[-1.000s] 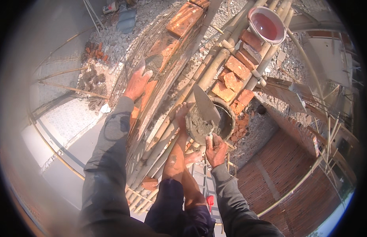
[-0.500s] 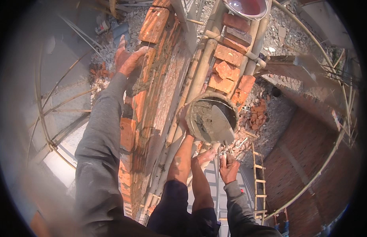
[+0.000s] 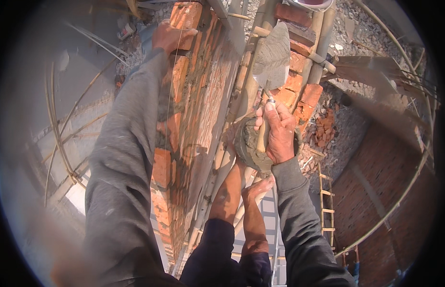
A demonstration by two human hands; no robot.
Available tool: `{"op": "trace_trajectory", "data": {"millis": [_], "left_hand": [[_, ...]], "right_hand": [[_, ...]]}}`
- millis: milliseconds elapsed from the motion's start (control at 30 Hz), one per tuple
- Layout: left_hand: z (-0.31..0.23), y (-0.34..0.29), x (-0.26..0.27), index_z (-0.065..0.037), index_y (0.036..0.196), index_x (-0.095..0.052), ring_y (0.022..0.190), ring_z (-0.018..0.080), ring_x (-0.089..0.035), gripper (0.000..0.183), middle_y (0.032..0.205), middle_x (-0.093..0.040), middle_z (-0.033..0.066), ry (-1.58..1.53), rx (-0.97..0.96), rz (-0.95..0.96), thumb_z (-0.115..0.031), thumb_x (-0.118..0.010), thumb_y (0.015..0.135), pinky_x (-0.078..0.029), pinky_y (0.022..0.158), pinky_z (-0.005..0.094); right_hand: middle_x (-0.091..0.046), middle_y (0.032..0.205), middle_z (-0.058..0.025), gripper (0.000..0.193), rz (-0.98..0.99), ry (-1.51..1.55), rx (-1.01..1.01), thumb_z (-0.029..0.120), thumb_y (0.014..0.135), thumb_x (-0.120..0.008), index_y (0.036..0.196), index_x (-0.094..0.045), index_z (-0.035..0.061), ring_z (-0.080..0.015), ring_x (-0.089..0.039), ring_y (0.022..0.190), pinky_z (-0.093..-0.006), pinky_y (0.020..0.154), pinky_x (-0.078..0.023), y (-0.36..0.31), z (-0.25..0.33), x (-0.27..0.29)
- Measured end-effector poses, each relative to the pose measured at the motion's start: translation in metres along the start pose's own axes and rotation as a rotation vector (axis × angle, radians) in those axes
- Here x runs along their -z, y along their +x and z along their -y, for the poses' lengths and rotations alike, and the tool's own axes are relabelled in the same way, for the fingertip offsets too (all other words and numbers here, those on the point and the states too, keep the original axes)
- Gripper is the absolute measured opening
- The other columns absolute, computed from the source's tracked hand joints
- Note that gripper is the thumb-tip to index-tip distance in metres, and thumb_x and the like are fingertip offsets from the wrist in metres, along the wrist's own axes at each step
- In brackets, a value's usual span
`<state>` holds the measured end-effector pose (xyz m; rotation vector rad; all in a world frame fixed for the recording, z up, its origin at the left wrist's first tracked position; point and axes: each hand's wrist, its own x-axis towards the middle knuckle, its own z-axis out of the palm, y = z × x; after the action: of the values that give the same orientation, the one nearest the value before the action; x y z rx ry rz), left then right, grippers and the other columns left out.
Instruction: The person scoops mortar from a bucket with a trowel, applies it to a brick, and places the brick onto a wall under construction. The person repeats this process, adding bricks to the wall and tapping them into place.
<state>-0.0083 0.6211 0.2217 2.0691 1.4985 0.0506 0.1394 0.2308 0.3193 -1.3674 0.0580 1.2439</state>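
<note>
My right hand (image 3: pixel 280 131) is closed around the wooden handle of a trowel (image 3: pixel 272 55). Its broad grey blade points away from me, above the bricks on the bamboo scaffold. Beneath this hand sits a round bucket (image 3: pixel 253 160) with grey mortar, partly covered by the hand and handle. Over to the left, my left hand (image 3: pixel 169 37) grips the near end of an orange brick (image 3: pixel 186 16) on top of the brick wall (image 3: pixel 203 86); some fingers are hidden on the wall's far side. A thin string line runs along the wall top, where grey mortar shows between bricks.
Several loose bricks (image 3: pixel 311 95) lie on bamboo poles (image 3: pixel 320 45) to the right of the wall. A basin (image 3: pixel 318 4) stands at the top. Far below are rubble, a bamboo ladder (image 3: pixel 327 210) and another brick wall (image 3: pixel 375 191). Bent bamboo poles (image 3: pixel 55 124) rise at left.
My right hand has lifted the trowel from the mortar bucket and swung it upward, away from me. My left hand has moved farther along the wall, from open fingers to a hold on the brick.
</note>
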Motion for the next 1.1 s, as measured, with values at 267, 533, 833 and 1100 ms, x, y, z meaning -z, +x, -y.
{"op": "trace_trajectory", "data": {"millis": [267,533,833,1100], "left_hand": [[-0.024,-0.021,0.002,-0.001,0.110,-0.072,0.081,0.0203,-0.073,0.054,0.098,-0.075,0.0115,0.014,0.071,-0.061,-0.028,-0.095,0.070,-0.058,0.075,0.0361],[-0.023,-0.022,0.011,0.003,0.107,-0.071,0.081,0.0235,-0.074,0.061,0.098,-0.074,0.0159,-0.064,0.111,0.009,-0.036,-0.096,0.067,-0.059,0.070,0.0368],[-0.007,-0.020,0.008,0.010,0.097,-0.074,0.089,0.0317,-0.074,0.083,0.098,-0.074,0.0223,-0.123,0.185,0.011,-0.060,-0.096,0.058,-0.057,0.079,0.0412],[-0.005,-0.021,0.011,0.010,0.099,-0.074,0.090,0.0311,-0.075,0.084,0.100,-0.075,0.0216,-0.138,0.217,0.024,-0.060,-0.096,0.058,-0.058,0.079,0.0409]], "right_hand": [[-0.067,0.118,-0.0160,0.025,0.025,0.204,0.235,0.018,0.103,-0.066,0.117,-0.059,-0.0024,-0.0228,-0.066,0.103,-0.0427,0.093,-0.059,0.142,0.037,-0.064],[-0.064,0.112,-0.0188,0.021,-0.107,0.138,0.263,0.008,0.103,-0.061,0.114,-0.057,-0.0100,-0.0261,-0.069,0.097,-0.0385,0.080,-0.065,0.223,0.042,-0.100],[-0.069,0.108,-0.0176,0.020,-0.147,0.124,0.254,0.009,0.105,-0.059,0.115,-0.058,-0.0083,-0.0246,-0.070,0.092,-0.0378,0.079,-0.063,0.228,0.021,-0.117],[-0.072,0.107,-0.0173,0.020,-0.162,0.113,0.198,0.011,0.106,-0.058,0.115,-0.058,-0.0070,-0.0235,-0.071,0.092,-0.0357,0.078,-0.061,0.226,-0.008,-0.129]]}}
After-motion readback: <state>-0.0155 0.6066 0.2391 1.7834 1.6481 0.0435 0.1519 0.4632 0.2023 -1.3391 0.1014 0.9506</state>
